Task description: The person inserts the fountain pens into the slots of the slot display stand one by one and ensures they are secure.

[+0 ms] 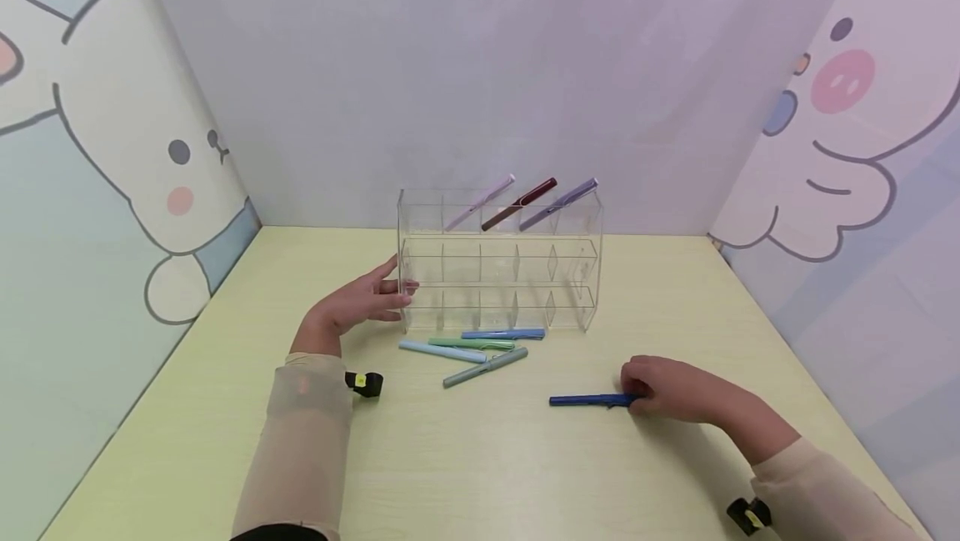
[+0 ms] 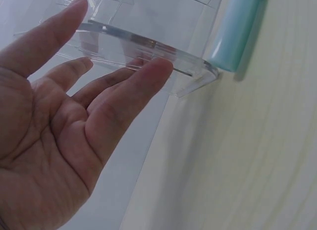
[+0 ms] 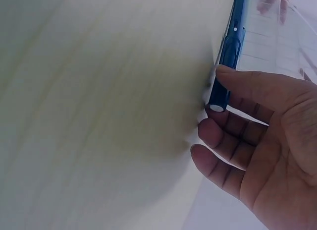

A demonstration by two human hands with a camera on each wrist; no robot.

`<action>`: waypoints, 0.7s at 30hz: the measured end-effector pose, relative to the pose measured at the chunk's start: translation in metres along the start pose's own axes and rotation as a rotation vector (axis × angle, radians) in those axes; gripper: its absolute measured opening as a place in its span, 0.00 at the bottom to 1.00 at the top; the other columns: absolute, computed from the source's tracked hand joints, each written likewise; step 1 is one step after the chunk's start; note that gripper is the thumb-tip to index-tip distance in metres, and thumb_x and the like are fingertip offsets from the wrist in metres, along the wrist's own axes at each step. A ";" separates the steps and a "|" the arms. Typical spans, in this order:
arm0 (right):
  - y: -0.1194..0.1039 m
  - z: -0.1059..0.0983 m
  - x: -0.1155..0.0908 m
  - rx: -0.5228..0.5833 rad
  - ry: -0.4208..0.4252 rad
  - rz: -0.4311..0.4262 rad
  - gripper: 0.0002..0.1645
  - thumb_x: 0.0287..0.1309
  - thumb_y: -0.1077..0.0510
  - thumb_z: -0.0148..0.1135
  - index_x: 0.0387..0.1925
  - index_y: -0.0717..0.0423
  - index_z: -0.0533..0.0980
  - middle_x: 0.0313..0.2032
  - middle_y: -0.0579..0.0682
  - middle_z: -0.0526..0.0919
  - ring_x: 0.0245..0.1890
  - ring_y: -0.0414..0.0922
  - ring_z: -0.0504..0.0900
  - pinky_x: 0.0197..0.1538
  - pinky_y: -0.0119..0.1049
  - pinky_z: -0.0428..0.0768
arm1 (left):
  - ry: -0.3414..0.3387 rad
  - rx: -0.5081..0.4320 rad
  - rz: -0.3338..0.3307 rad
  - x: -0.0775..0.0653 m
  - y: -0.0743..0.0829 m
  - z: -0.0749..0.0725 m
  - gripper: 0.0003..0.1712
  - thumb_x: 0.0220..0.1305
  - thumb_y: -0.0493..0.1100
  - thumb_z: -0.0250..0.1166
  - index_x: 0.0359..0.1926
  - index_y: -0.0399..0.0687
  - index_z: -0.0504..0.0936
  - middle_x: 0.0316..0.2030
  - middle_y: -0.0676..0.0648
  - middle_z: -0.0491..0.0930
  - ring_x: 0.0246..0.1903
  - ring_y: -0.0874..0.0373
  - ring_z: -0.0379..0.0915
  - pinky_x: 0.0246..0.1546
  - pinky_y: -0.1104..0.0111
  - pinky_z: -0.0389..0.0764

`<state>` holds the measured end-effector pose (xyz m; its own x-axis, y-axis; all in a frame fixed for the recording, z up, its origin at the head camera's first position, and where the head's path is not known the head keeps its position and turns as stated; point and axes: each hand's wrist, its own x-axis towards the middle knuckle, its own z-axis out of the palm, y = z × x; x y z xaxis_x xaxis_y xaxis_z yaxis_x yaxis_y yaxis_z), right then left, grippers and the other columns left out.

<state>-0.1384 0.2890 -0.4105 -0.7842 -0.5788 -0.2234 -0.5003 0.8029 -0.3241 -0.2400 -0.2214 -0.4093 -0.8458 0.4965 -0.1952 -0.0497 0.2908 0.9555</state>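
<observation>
A clear tiered pen rack (image 1: 498, 273) stands near the back of the table. At its left side is my left hand (image 1: 367, 301), its fingers spread and lightly bent against the side panel. My right hand (image 1: 678, 391) pinches one end of a dark blue pen (image 1: 588, 400) between thumb and fingers, low over the table at the right. In the right wrist view, the thumb lies near the clip of the dark blue pen (image 3: 231, 54). Whether the pen touches the tabletop I cannot tell.
Pens in light blue (image 1: 442, 350), green (image 1: 472, 343), blue (image 1: 502, 333) and grey-green (image 1: 485, 368) lie before the rack. Its top tier holds a lilac pen (image 1: 482, 202), a dark red pen (image 1: 519, 205) and a purple pen (image 1: 558, 204). Printed walls enclose the table.
</observation>
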 end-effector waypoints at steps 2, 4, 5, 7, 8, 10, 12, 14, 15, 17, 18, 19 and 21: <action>0.000 -0.002 -0.001 0.012 0.009 -0.001 0.12 0.57 0.53 0.70 0.29 0.39 0.72 0.27 0.37 0.70 0.27 0.33 0.67 0.31 0.29 0.66 | 0.001 0.001 -0.001 0.000 0.000 0.000 0.50 0.72 0.43 0.59 0.78 0.69 0.33 0.72 0.39 0.61 0.68 0.42 0.64 0.61 0.51 0.75; 0.000 -0.005 -0.001 0.030 0.016 -0.002 0.10 0.59 0.52 0.68 0.30 0.39 0.72 0.27 0.36 0.71 0.28 0.32 0.67 0.31 0.29 0.67 | 0.004 0.004 -0.002 0.000 0.000 0.000 0.51 0.72 0.43 0.59 0.78 0.69 0.33 0.72 0.40 0.61 0.68 0.42 0.64 0.61 0.51 0.76; -0.001 -0.007 -0.001 0.041 0.021 -0.004 0.09 0.60 0.52 0.67 0.31 0.38 0.73 0.28 0.35 0.71 0.28 0.32 0.68 0.31 0.29 0.68 | 0.005 0.006 -0.002 0.000 0.000 0.000 0.51 0.72 0.43 0.60 0.78 0.68 0.33 0.72 0.40 0.62 0.68 0.42 0.64 0.61 0.51 0.76; -0.001 -0.010 -0.002 0.062 0.032 -0.013 0.07 0.62 0.52 0.66 0.33 0.38 0.74 0.29 0.34 0.73 0.30 0.32 0.70 0.32 0.29 0.71 | 0.008 0.010 -0.003 -0.001 0.001 0.000 0.51 0.71 0.44 0.60 0.78 0.68 0.33 0.72 0.41 0.62 0.68 0.43 0.65 0.60 0.51 0.76; -0.001 -0.012 -0.002 0.074 0.038 -0.021 0.07 0.62 0.52 0.65 0.34 0.38 0.74 0.30 0.33 0.74 0.31 0.31 0.71 0.33 0.29 0.72 | 0.009 0.010 -0.004 -0.001 0.001 0.000 0.51 0.71 0.44 0.60 0.78 0.68 0.33 0.72 0.41 0.62 0.68 0.43 0.64 0.60 0.52 0.76; -0.002 -0.015 -0.003 0.104 0.052 -0.036 0.06 0.63 0.52 0.65 0.36 0.37 0.75 0.32 0.33 0.76 0.33 0.31 0.74 0.34 0.29 0.76 | 0.008 0.008 -0.003 -0.001 0.001 0.000 0.52 0.71 0.44 0.61 0.78 0.68 0.33 0.72 0.41 0.62 0.68 0.43 0.64 0.60 0.52 0.76; -0.002 -0.017 -0.003 0.133 0.070 -0.049 0.05 0.64 0.50 0.64 0.37 0.37 0.75 0.33 0.32 0.78 0.35 0.30 0.77 0.36 0.30 0.78 | 0.006 0.004 0.000 -0.001 0.001 0.000 0.52 0.70 0.46 0.62 0.78 0.69 0.33 0.71 0.42 0.62 0.68 0.43 0.64 0.60 0.52 0.76; -0.003 -0.020 -0.004 0.161 0.088 -0.054 0.05 0.64 0.47 0.63 0.39 0.37 0.76 0.35 0.32 0.79 0.37 0.30 0.79 0.37 0.30 0.80 | 0.005 0.001 0.002 -0.002 0.001 0.000 0.53 0.69 0.47 0.63 0.78 0.69 0.33 0.71 0.42 0.62 0.68 0.44 0.64 0.60 0.52 0.77; -0.004 -0.021 -0.004 0.175 0.098 -0.052 0.06 0.65 0.45 0.62 0.41 0.37 0.76 0.36 0.32 0.80 0.38 0.31 0.79 0.38 0.30 0.80 | 0.004 0.000 0.004 -0.002 0.001 0.000 0.54 0.68 0.48 0.64 0.78 0.70 0.33 0.71 0.41 0.62 0.68 0.44 0.64 0.60 0.52 0.77; -0.006 -0.022 -0.005 0.199 0.125 -0.042 0.08 0.65 0.42 0.61 0.42 0.37 0.76 0.37 0.33 0.81 0.39 0.31 0.80 0.39 0.30 0.80 | 0.003 -0.001 0.006 -0.002 0.001 0.000 0.54 0.68 0.49 0.64 0.78 0.70 0.34 0.71 0.41 0.62 0.68 0.44 0.64 0.60 0.52 0.77; -0.006 -0.023 -0.005 0.210 0.140 -0.039 0.09 0.65 0.41 0.61 0.43 0.36 0.77 0.37 0.33 0.81 0.38 0.31 0.80 0.39 0.30 0.80 | 0.001 -0.002 0.008 -0.002 0.001 0.000 0.54 0.68 0.49 0.64 0.78 0.72 0.34 0.71 0.41 0.62 0.69 0.43 0.63 0.60 0.52 0.76; -0.007 -0.023 -0.005 0.225 0.155 -0.038 0.10 0.65 0.41 0.60 0.44 0.37 0.77 0.37 0.35 0.82 0.38 0.32 0.80 0.39 0.30 0.80 | -0.001 -0.002 0.010 -0.002 0.001 0.000 0.53 0.68 0.48 0.64 0.78 0.72 0.34 0.72 0.41 0.62 0.69 0.43 0.63 0.60 0.52 0.76; -0.007 -0.023 -0.004 0.261 0.188 -0.041 0.11 0.65 0.41 0.60 0.44 0.37 0.77 0.37 0.39 0.83 0.37 0.34 0.80 0.39 0.30 0.80 | -0.003 -0.002 0.011 -0.002 0.000 0.000 0.52 0.69 0.48 0.63 0.77 0.74 0.35 0.72 0.41 0.62 0.69 0.43 0.63 0.61 0.52 0.76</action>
<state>-0.1400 0.2894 -0.3859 -0.8312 -0.5545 -0.0397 -0.4413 0.7016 -0.5595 -0.2382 -0.2223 -0.4085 -0.8446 0.5022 -0.1857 -0.0419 0.2838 0.9580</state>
